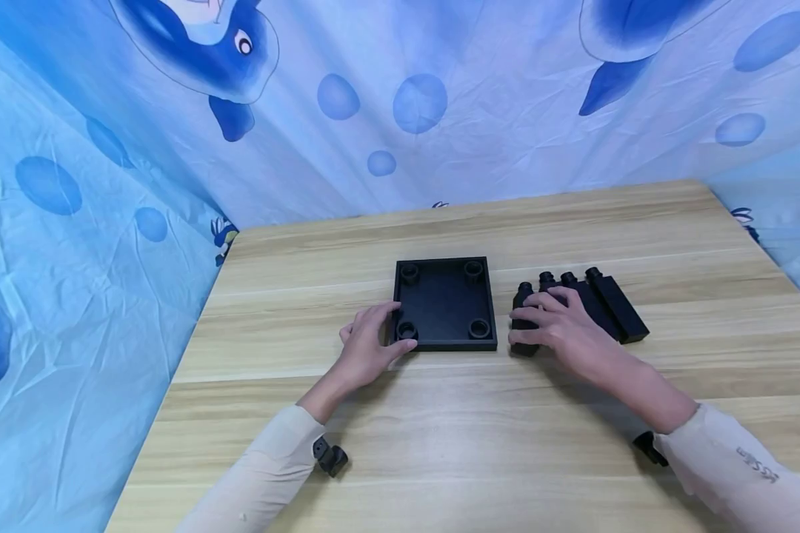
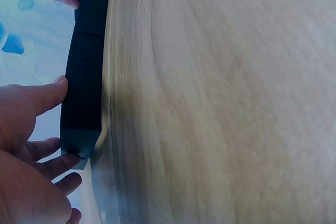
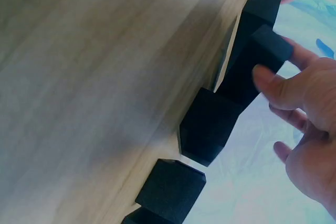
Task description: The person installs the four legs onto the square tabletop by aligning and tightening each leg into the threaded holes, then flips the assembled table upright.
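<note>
A black square tabletop (image 1: 445, 300) lies on the wooden table, its raised rim up and a round socket near each corner. My left hand (image 1: 367, 344) holds its near left corner, thumb at the front side and fingers along the left side. To the right, several black legs with threaded ends lie side by side. My right hand (image 1: 563, 326) pinches the leftmost leg (image 3: 257, 64) between thumb and fingers. In the right wrist view this leg tilts up in front of the tabletop's edge (image 3: 262, 3). Another leg (image 1: 616, 307) lies at the far right of the row.
The wooden table (image 1: 460, 429) runs back to a blue curtain (image 1: 373, 96) printed with sea animals and bubbles. More curtain hangs at the left side. A small black device (image 1: 331, 457) is strapped at the left wrist.
</note>
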`<state>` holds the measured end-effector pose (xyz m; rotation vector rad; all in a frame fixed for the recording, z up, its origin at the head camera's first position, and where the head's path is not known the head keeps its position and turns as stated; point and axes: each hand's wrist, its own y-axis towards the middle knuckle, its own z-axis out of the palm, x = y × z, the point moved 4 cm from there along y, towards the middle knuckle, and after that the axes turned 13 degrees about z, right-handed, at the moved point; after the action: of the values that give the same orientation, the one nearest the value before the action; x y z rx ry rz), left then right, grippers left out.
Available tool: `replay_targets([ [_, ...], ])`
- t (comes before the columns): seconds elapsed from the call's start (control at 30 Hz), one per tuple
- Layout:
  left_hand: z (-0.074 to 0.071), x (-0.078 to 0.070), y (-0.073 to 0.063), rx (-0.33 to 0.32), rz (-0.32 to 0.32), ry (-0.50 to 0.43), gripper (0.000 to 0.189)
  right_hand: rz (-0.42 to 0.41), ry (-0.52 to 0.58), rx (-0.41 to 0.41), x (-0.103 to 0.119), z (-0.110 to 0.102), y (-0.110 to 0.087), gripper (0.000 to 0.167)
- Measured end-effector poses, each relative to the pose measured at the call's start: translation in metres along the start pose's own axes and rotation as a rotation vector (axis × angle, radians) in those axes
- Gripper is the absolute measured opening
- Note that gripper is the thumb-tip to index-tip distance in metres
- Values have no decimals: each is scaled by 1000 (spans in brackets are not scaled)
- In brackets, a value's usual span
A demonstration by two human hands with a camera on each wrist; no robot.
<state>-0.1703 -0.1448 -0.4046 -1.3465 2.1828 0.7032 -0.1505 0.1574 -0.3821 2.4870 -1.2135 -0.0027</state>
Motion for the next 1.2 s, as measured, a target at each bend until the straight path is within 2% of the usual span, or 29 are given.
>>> replay_targets([
  [0.2, 1, 1, -2, 4, -14, -5, 70, -29, 88, -91, 1, -10, 1, 71],
  [0.27, 1, 1, -2, 6, -16, -6, 70, -22, 161, -144, 0, -15, 3, 67],
  [0.37, 2, 2, -2, 8, -22, -8, 69, 35, 295, -194, -2, -22, 7, 57],
  [0.53, 2, 2, -3, -1, -15, -8, 68, 237, 531, -157, -10, -32, 11, 52],
  [0.83, 1, 0, -1, 10, -21, -10, 70, 558, 722, -74, -20, -44, 14, 45],
  [0.93, 0, -1, 0, 10, -19, -13, 69, 601, 746, -63, -22, -46, 16, 44],
  [1.2, 0, -1, 1, 16, -21, -12, 68, 599, 764, -105, -27, -54, 24, 43],
])
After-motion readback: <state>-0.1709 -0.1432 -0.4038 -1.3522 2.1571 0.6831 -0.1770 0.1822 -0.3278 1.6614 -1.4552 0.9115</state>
